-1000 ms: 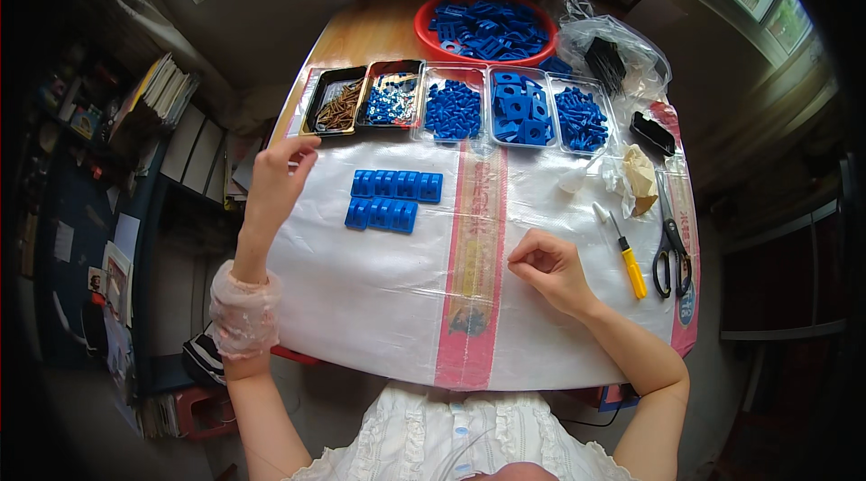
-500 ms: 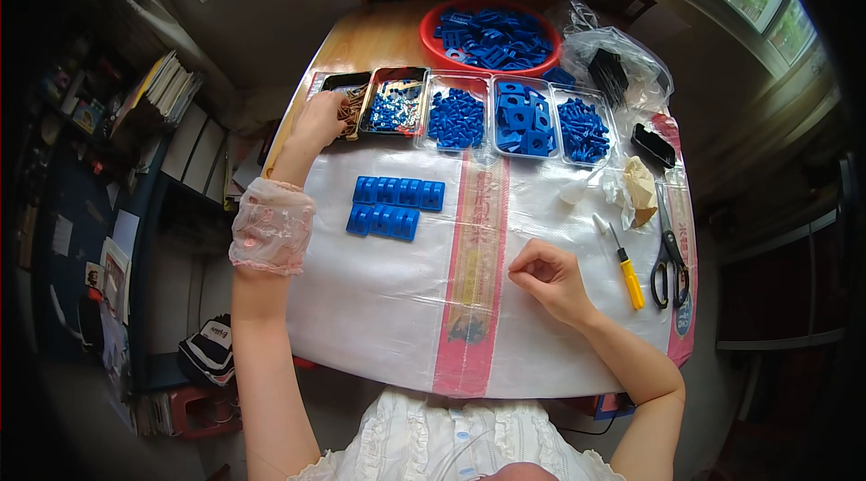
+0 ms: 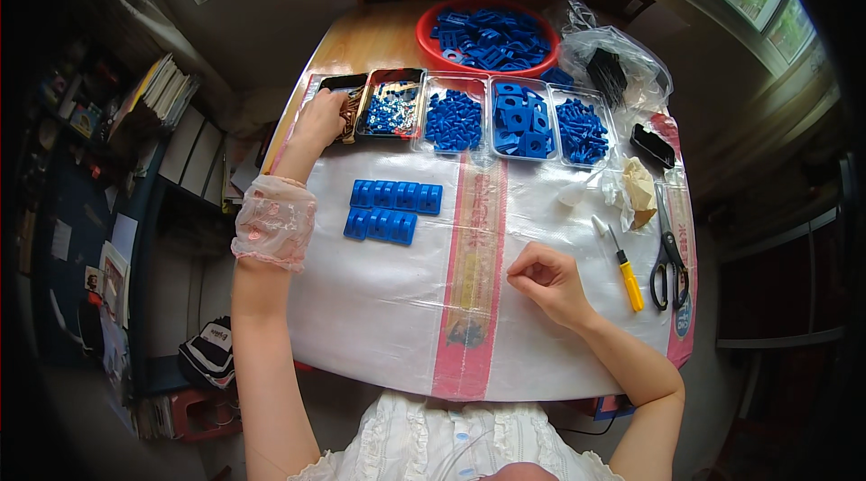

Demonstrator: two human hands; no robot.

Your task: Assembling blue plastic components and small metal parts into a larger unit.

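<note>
At the far left of the row of trays, my left hand (image 3: 323, 115) reaches into a tray of brass-coloured small parts (image 3: 350, 117). Its fingers are bent together among them, and whatever lies between the fingertips is hidden. My right hand (image 3: 547, 279) rests on the white sheet in a loose fist, thumb against forefinger, with nothing visible in it. Between and beyond the hands lie two rows of blue arched plastic pieces, a longer back row (image 3: 395, 196) and a shorter front row (image 3: 380, 226).
Beside the brass parts stand a tray of small silvery parts (image 3: 391, 111) and several clear trays of blue parts (image 3: 453, 120). A red basin (image 3: 423, 41) of blue pieces is behind. On the right lie a yellow-handled screwdriver (image 3: 631, 286), black-handled scissors (image 3: 667, 266) and crumpled paper (image 3: 640, 192).
My left hand stays in the brass parts tray, its fingers shifting only slightly. The right hand and the blue rows look unchanged, apart from a slight shift of the view.
</note>
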